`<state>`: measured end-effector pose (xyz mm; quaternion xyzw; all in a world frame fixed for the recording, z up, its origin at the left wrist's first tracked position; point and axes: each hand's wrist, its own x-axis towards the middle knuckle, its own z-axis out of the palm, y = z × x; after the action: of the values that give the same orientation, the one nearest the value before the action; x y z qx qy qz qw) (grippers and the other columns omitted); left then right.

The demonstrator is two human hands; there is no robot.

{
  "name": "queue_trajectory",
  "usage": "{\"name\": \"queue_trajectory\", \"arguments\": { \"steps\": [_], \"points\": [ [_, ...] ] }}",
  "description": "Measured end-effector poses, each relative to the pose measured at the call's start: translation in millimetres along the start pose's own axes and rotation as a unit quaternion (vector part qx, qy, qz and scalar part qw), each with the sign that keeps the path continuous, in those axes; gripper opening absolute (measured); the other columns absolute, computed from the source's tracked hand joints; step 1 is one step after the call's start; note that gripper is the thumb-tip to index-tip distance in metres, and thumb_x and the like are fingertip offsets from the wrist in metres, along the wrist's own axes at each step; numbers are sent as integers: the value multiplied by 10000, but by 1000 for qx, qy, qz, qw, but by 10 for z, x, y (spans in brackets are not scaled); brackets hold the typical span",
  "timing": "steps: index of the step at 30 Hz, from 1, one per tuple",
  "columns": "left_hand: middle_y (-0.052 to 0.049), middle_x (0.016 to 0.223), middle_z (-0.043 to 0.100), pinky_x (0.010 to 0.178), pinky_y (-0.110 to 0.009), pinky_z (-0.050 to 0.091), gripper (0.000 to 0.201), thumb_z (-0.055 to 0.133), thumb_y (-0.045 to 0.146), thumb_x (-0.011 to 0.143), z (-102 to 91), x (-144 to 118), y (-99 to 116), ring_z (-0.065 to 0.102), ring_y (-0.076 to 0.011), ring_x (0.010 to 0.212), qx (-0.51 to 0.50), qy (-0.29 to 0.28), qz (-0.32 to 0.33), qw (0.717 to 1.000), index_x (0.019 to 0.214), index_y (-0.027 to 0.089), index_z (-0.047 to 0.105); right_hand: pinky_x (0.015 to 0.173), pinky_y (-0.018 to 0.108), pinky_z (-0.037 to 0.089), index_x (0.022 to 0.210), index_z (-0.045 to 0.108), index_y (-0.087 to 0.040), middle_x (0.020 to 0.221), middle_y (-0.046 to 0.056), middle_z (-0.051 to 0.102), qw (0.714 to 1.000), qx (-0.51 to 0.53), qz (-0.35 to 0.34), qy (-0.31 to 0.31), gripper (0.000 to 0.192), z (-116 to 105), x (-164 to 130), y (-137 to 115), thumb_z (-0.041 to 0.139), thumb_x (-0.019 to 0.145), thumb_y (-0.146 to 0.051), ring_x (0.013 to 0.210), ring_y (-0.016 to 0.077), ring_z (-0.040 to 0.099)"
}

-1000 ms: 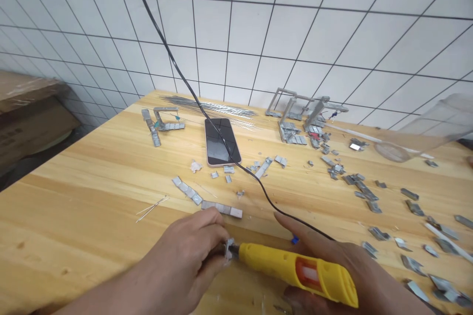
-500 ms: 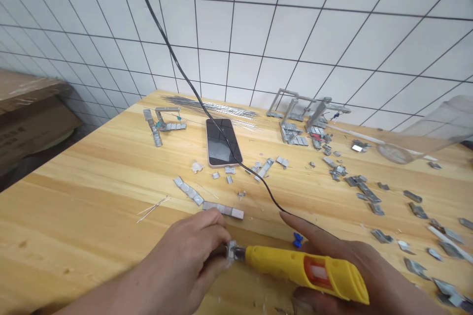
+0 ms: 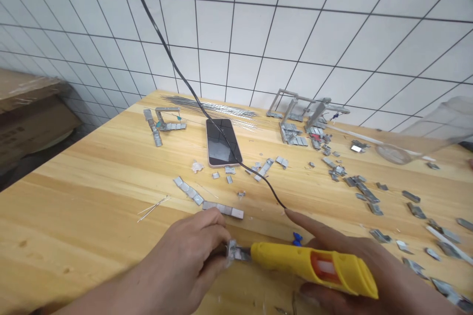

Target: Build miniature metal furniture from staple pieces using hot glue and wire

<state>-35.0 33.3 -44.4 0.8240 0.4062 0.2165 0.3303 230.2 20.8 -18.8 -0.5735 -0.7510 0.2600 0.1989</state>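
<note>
At the lower centre of the frame, a small metal piece [image 3: 232, 250] is pinched in the closed left hand [image 3: 185, 261] against the tip of the yellow soldering tool [image 3: 314, 268], gripped by the right hand [image 3: 354, 266], and should be kept steady on the wooden table [image 3: 92, 197].

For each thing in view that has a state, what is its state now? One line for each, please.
Left hand: closed, pinching a small metal piece at the tool's tip.
Right hand: gripping the yellow tool, forefinger stretched out.
Yellow tool: held almost level, low over the table.
Phone: lying flat, screen dark.
Black cable: hanging from above, crossing the phone.
Metal strips: lying loose on the table.
</note>
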Motion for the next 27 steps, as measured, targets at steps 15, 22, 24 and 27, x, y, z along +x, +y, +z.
{"name": "queue_trajectory", "arguments": {
  "steps": [15, 22, 24, 27],
  "points": [
    [-29, 888, 577, 704, -288, 454, 183, 507, 62, 822, -1, 9, -10, 574, -178, 810, -2, -4, 0, 1000, 895, 201, 601, 505, 216, 566, 1243, 631, -332, 731, -54, 765, 1000, 8, 11, 0, 654, -5, -7, 24, 684, 601, -217, 550, 178, 707],
    [-30, 861, 584, 694, -288, 458, 167, 517, 64, 814, 8, -4, -3, 572, -184, 795, 5, 2, -3, 1000, 866, 197, 604, 516, 185, 552, 1239, 630, -351, 726, -79, 761, 1000, 9, 8, 6, 648, 13, -15, 55, 640, 604, -224, 542, 155, 704],
    [-33, 870, 590, 707, -293, 464, 170, 519, 67, 815, 6, -5, 0, 573, -187, 805, 6, -1, -5, 1000, 877, 198, 607, 502, 183, 547, 1266, 605, -356, 737, -87, 762, 1000, 5, 0, 4, 658, 21, -20, 65, 613, 618, -247, 554, 156, 713],
    [-31, 877, 600, 716, -284, 474, 175, 520, 75, 818, -1, -2, 3, 579, -181, 804, 8, 6, 3, 1000, 885, 209, 610, 472, 167, 531, 1275, 583, -385, 702, -119, 742, 1000, -3, 11, -3, 664, 29, -23, 66, 600, 621, -276, 520, 135, 698]
  ]
}}
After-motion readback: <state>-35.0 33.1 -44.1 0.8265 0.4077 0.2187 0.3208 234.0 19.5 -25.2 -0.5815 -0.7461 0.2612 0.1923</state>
